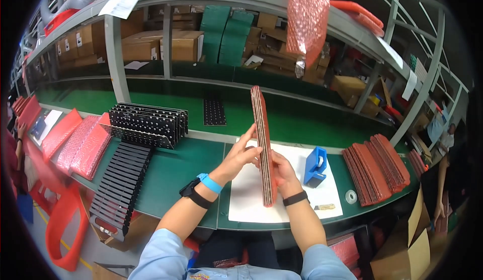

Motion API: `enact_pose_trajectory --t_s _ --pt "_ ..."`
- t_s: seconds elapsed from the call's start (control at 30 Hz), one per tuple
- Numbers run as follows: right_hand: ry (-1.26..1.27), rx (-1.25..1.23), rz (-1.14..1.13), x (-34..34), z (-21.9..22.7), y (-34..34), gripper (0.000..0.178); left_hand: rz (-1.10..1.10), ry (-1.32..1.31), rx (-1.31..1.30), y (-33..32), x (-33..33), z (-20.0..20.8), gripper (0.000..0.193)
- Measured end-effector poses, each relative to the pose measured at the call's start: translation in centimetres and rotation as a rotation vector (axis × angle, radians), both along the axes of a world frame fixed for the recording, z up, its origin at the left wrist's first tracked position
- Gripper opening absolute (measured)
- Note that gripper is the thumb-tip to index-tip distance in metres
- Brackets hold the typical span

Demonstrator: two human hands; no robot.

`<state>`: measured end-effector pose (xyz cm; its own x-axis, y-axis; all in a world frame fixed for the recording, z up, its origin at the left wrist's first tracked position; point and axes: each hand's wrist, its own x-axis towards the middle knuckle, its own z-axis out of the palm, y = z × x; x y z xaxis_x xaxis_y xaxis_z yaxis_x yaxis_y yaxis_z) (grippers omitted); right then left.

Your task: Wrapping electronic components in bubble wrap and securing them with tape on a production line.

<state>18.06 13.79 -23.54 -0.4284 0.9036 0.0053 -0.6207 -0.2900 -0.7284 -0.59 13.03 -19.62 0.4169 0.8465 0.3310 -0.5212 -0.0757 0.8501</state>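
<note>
Upright and slightly tilted, a bundle of thin layered boards in reddish-pink bubble wrap [263, 149] stands edge-on over a white sheet [246, 204]. My left hand [241, 157] grips its left side, thumb on the near edge and fingers reaching behind. On the other side, my right hand [283, 172] is closed around the lower part, its fingers partly hidden by the bundle. A blue tape dispenser [315, 168] stands to the right on the sheet. A small tool with a light handle [325, 207] lies near the sheet's right front corner.
Wrapped bundles [370, 172] stand in rows at right, beside a tape roll [350, 196]. Black perforated boards [146, 124] and a slotted black rack [121, 184] occupy the left, near pink bubble-wrap sheets [85, 144]. One dark board [215, 112] lies on the green conveyor [241, 124] behind.
</note>
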Motion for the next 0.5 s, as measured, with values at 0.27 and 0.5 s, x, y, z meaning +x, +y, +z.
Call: enact_pose_trajectory --t_s 0.27,0.5 --pt "-0.001 -0.004 0.013 0.0 -0.1 1.9 0.034 0.085 0.063 0.172 1.4 0.9 -0.6 0.086" --pt "0.013 0.016 -0.015 2.6 -0.3 1.5 0.032 0.058 0.073 0.125 1.3 2.9 -0.4 0.085"
